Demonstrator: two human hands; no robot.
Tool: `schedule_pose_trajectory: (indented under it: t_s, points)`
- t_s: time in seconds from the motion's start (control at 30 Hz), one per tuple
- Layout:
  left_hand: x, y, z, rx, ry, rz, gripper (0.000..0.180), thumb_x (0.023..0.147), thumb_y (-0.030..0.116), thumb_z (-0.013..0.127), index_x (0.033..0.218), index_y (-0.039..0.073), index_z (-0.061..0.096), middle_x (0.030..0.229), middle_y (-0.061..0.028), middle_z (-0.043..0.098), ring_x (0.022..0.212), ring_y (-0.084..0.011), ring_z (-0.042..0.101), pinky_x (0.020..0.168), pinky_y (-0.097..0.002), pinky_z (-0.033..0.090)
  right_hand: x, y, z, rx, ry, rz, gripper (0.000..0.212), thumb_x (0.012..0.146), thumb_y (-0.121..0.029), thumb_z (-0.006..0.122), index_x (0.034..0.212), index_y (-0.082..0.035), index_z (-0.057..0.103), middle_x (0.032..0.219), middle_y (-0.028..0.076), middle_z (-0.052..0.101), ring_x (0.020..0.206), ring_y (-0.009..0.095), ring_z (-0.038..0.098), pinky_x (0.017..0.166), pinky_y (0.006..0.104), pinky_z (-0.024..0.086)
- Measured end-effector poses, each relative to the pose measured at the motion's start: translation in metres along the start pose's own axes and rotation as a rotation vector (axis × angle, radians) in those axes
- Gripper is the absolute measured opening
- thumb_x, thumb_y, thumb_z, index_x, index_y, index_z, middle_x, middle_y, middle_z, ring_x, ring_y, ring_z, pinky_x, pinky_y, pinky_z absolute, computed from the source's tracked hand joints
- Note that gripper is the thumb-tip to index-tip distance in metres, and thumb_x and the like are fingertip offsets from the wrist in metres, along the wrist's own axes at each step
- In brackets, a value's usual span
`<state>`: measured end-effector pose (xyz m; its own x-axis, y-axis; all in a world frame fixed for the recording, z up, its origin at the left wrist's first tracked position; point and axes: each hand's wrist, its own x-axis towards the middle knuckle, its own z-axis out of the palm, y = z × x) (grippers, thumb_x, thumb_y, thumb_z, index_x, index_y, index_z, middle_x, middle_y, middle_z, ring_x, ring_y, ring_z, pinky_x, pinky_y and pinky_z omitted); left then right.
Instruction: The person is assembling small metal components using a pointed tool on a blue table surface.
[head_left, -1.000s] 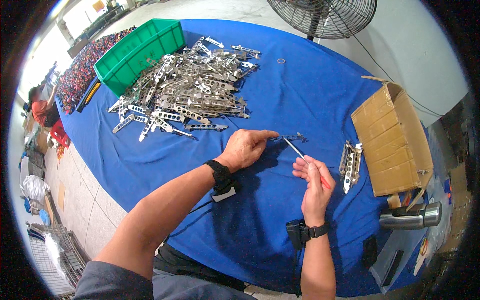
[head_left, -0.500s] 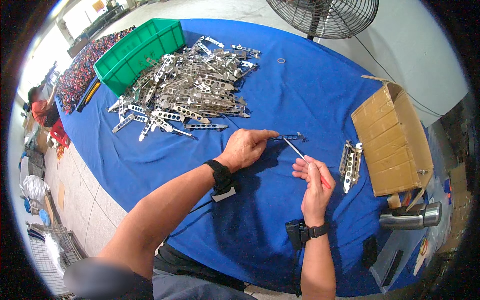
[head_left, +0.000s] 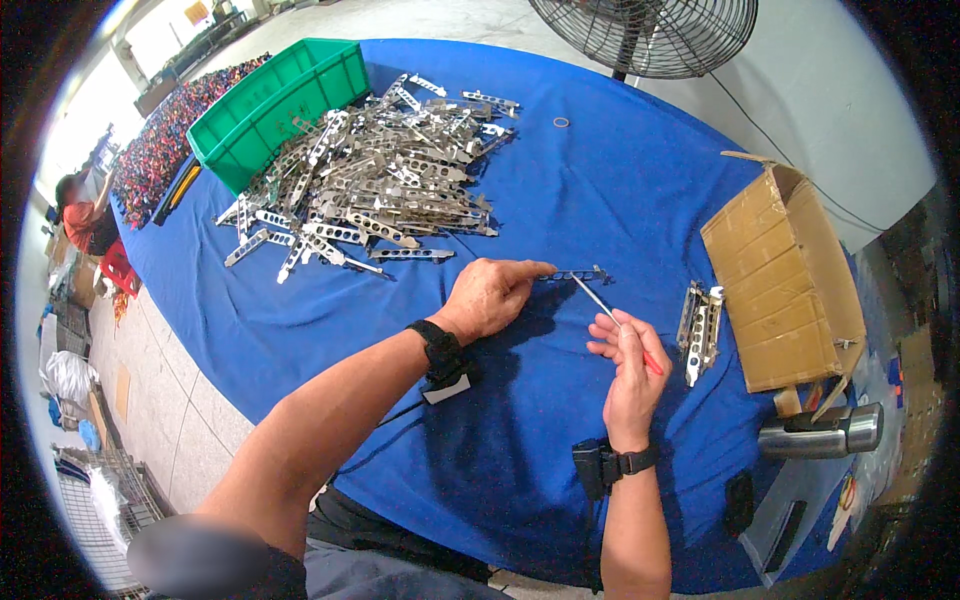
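One perforated metal strip (head_left: 573, 274) is pinned flat by the left hand (head_left: 490, 296); one red-handled screwdriver (head_left: 618, 322) is gripped by the right hand (head_left: 628, 360).

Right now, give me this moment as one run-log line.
left hand: pinning metal strip to blue cloth | right hand: holding thin tool, tip at strip | small strip stack beside cardboard box
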<state>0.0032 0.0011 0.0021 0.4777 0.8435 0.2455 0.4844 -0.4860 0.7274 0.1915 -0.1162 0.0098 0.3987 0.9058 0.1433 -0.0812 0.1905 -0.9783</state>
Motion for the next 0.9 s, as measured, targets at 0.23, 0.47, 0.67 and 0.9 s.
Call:
schedule_pose_trajectory:
  t_s: [0.23, 0.47, 0.67, 0.9]
  points:
    - [-0.0008, -0.0048, 0.001, 0.005, 0.021, 0.064, 0.029, 0.091, 0.011, 0.055, 0.116, 0.011, 0.07, 0.064, -0.0161, 0.058, 0.055, -0.0275, 0.06, 0.057, -0.0395, 0.049, -0.0015, -0.001, 0.0001, -0.025, -0.032, 0.006, 0.027, 0.102, -0.016, 0.05, 0.11, 0.005, 0.063, 0.101, 0.018, 0.069, 0.089, 0.023, 0.069, 0.074, 0.0334, 0.058]
    - [-0.0007, -0.0024, 0.0003, 0.001, 0.001, 0.025, 0.034, 0.085, 0.009, 0.055, 0.114, 0.016, 0.071, 0.07, -0.0169, 0.065, 0.067, -0.0355, 0.064, 0.064, -0.0447, 0.051, -0.0011, -0.0008, -0.0001, -0.033, -0.029, 0.028, 0.028, 0.103, -0.017, 0.049, 0.111, 0.006, 0.063, 0.102, 0.018, 0.069, 0.089, 0.023, 0.069, 0.075, 0.0331, 0.058]
    - [-0.0005, 0.0, 0.0001, 0.0, -0.001, 0.008, 0.033, 0.086, 0.01, 0.055, 0.113, 0.016, 0.071, 0.073, -0.0176, 0.066, 0.07, -0.0356, 0.065, 0.065, -0.0445, 0.052, -0.0011, -0.0004, 0.0018, -0.022, 0.0, -0.008, 0.028, 0.103, -0.017, 0.049, 0.111, 0.006, 0.062, 0.102, 0.018, 0.069, 0.089, 0.023, 0.069, 0.074, 0.033, 0.058]
    - [-0.0012, -0.0065, 0.0014, -0.004, 0.028, 0.089, 0.031, 0.089, 0.009, 0.055, 0.116, 0.011, 0.07, 0.067, -0.0177, 0.06, 0.058, -0.0284, 0.062, 0.058, -0.0395, 0.049, -0.002, -0.0028, 0.0037, -0.023, -0.032, -0.011, 0.029, 0.103, -0.018, 0.048, 0.112, 0.006, 0.062, 0.102, 0.018, 0.069, 0.088, 0.023, 0.069, 0.072, 0.0333, 0.058]
